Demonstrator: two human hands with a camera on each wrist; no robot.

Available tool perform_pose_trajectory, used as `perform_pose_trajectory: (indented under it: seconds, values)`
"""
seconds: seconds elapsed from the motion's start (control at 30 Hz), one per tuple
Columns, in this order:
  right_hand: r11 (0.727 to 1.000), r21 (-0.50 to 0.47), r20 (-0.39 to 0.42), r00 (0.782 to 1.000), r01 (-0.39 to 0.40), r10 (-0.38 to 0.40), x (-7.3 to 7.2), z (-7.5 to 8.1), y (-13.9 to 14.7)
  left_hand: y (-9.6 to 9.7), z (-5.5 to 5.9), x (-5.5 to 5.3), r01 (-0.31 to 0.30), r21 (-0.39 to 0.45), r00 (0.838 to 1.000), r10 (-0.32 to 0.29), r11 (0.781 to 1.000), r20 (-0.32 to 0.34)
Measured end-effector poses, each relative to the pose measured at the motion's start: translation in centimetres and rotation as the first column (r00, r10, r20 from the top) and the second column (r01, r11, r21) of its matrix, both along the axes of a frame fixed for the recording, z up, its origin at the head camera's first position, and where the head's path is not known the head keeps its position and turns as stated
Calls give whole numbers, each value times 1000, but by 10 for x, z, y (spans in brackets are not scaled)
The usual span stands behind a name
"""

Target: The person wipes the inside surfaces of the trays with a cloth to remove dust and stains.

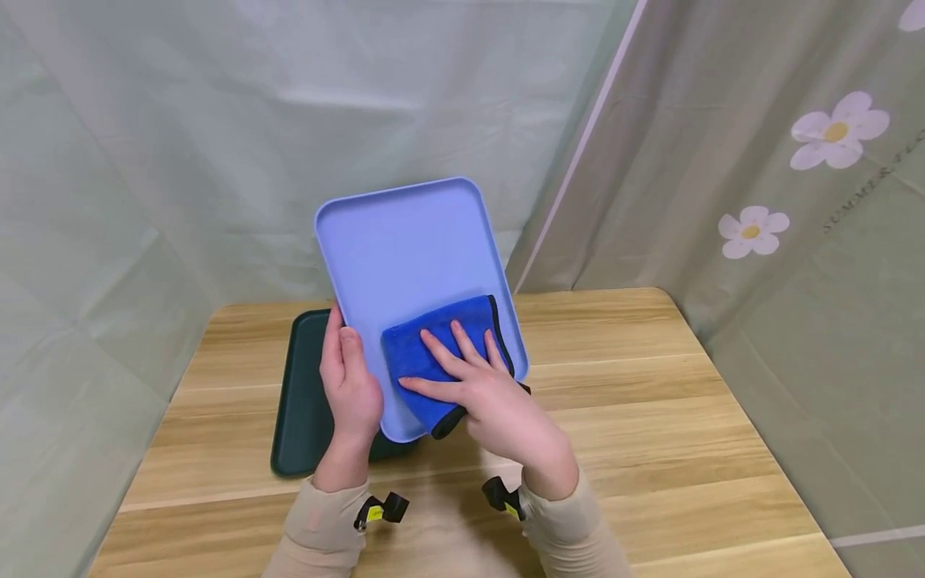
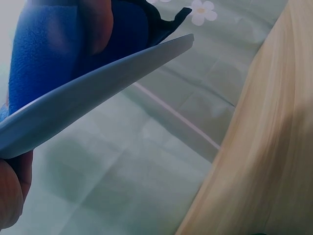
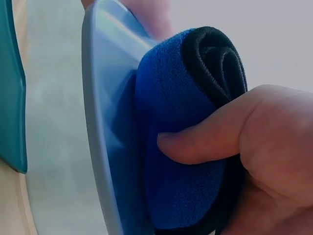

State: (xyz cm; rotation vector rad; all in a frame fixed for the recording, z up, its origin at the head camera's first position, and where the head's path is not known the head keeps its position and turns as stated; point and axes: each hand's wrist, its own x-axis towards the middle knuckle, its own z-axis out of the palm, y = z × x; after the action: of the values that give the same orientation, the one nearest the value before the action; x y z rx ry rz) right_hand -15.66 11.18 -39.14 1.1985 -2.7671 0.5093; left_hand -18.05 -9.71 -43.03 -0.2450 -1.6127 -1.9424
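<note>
A light blue rectangular tray (image 1: 412, 249) is held tilted up above the table, its inner face toward me. My left hand (image 1: 352, 393) grips the tray's left rim, thumb on the front side and fingers reaching behind. A folded blue cloth with black edging (image 1: 433, 353) lies against the tray's lower part. On it rests my right hand (image 1: 499, 401), fingers spread and straight, pressing the cloth to the tray. In the right wrist view the thumb (image 3: 195, 144) lies along the folded cloth (image 3: 171, 88). The left wrist view shows the tray (image 2: 98, 93) edge-on.
Beneath the held tray, a dark green tray (image 1: 303, 401) lies on the left part of the wooden table (image 1: 636, 417). Pale curtains (image 1: 217, 120) hang behind the table and at its sides, with printed flowers (image 1: 836, 131) on the right one.
</note>
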Motion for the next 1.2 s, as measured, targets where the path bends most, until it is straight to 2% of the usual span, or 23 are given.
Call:
perform_pose_trajectory:
  seconds: [0.17, 0.33, 0.47, 0.93, 1.07, 1.2]
  values:
    - [998, 25, -15, 998, -58, 59, 2, 1, -3, 1, 2, -1, 17, 43, 1000, -17, 999, -1]
    - [995, 29, -15, 995, -94, 95, 5, 0, -6, 0, 0, -1, 6, 42, 1000, -7, 999, 20]
    - [994, 17, -13, 994, -111, 111, 6, -1, -8, -1, 0, -1, 1, 42, 1000, -1, 999, 12]
    - [993, -18, -20, 993, -113, 112, -2, -1, -2, -5, 1, -3, -13, 50, 1000, 12, 999, 14]
    - [995, -27, -13, 995, -96, 96, -4, -1, 3, -4, 1, -4, 3, 63, 1000, -2, 998, -17]
    - [997, -39, -15, 998, -69, 68, -5, 0, 8, -4, 2, -4, -10, 34, 1000, 10, 999, -10]
